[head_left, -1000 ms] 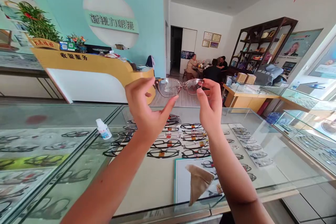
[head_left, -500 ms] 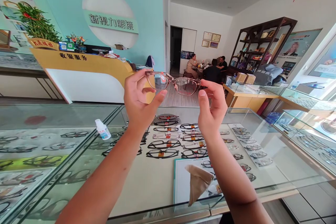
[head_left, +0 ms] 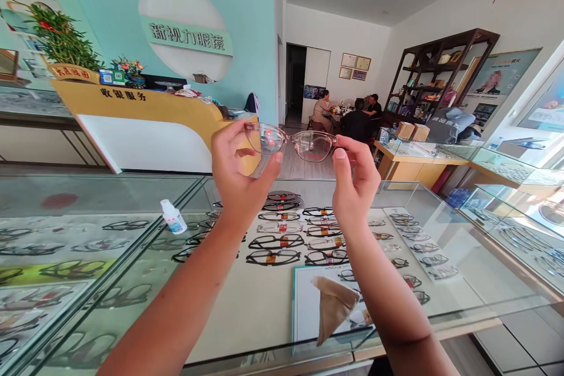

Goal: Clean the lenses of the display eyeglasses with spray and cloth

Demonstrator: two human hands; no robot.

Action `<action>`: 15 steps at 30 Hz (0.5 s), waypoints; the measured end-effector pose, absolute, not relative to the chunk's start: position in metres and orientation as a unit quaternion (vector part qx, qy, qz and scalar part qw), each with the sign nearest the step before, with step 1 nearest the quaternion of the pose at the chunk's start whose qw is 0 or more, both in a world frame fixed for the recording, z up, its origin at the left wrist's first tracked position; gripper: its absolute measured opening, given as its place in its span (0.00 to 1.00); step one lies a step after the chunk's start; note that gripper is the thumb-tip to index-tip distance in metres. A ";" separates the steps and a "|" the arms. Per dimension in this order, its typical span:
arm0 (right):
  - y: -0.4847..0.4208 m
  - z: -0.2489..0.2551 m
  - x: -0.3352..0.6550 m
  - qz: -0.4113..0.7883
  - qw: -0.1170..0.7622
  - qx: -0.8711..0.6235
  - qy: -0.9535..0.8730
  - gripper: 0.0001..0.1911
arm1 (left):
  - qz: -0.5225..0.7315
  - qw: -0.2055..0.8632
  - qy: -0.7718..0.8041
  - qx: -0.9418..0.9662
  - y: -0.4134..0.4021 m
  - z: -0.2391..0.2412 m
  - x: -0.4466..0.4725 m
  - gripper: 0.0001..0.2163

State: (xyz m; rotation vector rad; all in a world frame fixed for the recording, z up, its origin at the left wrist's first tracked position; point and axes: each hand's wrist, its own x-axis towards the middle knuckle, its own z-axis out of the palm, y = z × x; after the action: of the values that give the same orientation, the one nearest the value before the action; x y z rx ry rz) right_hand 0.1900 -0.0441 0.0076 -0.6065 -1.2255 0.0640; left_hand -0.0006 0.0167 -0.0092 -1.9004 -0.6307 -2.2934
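A pair of eyeglasses (head_left: 288, 137) with a clear pinkish frame is held up in front of me, above the glass display case (head_left: 247, 305). My left hand (head_left: 242, 170) grips its left end, the thumb below the left lens. At the right end, my right hand (head_left: 356, 173) pinches the frame near the hinge between thumb and fingers. A red mark shows on or through the left lens. On the glass top below lie a crumpled beige cloth (head_left: 335, 308) and a small white bottle (head_left: 173, 217) with a blue label.
Rows of eyeglass frames (head_left: 275, 241) fill the case under my arms. More glass cases (head_left: 524, 241) stand to the right. A yellow and white counter (head_left: 154, 135) is at the back left. Several people (head_left: 355, 120) sit round a table at the far end.
The eyeglasses have tilted slightly, their left end dropping a little. My left hand has shifted slightly right and down; the right hand has barely moved.
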 end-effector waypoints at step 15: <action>-0.035 0.012 0.195 0.162 0.749 -0.325 -0.555 0.11 | -0.735 0.109 -0.224 -0.630 0.010 -0.007 0.002 0.38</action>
State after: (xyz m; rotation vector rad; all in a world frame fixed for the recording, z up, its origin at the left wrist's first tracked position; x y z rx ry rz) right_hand 0.1951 -0.0350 0.0124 -0.7101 -1.2125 0.3551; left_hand 0.0022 0.0097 -0.0070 -1.8535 -0.6597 -2.1621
